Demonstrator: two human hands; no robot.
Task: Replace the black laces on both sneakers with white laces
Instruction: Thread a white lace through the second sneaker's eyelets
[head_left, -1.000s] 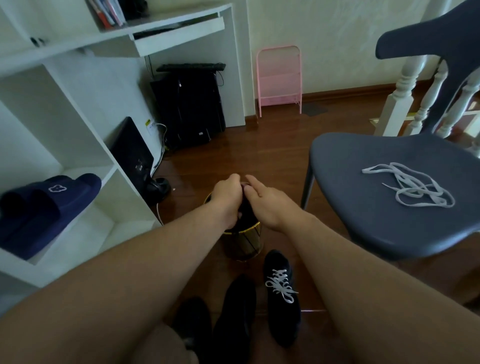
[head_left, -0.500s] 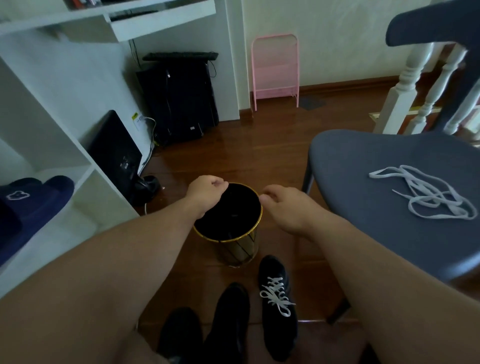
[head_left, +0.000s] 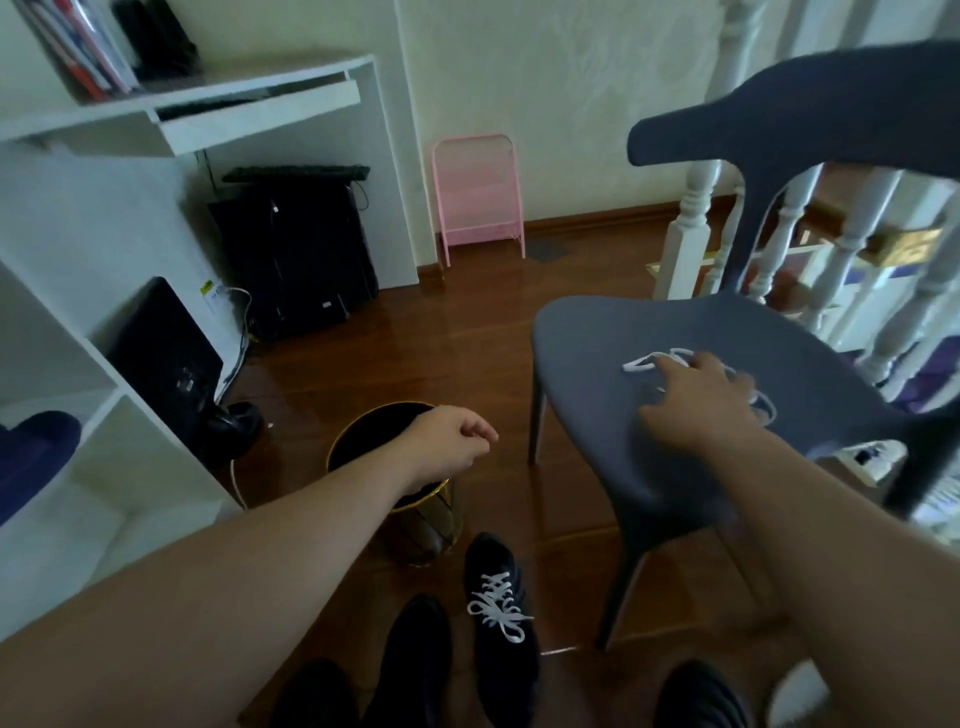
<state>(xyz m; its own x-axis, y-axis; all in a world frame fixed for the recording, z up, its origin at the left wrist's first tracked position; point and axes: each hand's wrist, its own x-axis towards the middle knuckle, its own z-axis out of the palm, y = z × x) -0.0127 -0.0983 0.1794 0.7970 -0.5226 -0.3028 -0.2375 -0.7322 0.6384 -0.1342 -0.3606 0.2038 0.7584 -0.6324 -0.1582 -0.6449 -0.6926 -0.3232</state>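
- The grey chair is the largest thing near the hands; it stands on the wooden floor to the right, and the spare white lace lies in a loose heap on its seat.
- The white shelf unit fills the left side, with a dark blue slipper in one compartment.
- The black bin with a gold rim stands on the floor between the shelf and the chair, just behind the sneakers. What is inside it I cannot tell, it is too dark.
- The sneaker with white laces stands on the floor in front of the bin; its lacing looks complete and tied, so I judge this shoe as done.
- The other sneaker, just to its left, shows only black from here. No white lace is visible on it, so it is probably the part of the task that is left.
- The right hand is on the chair seat, over the white lace, with spread fingers that touch it; the picture is blurred there, so whether it grips the lace already I cannot tell.
- The left hand hangs above the bin rim with fingers loosely curled, and it holds nothing.
- My judgement: about half of the work is finished; the next step is to take the white lace and thread the second shoe.
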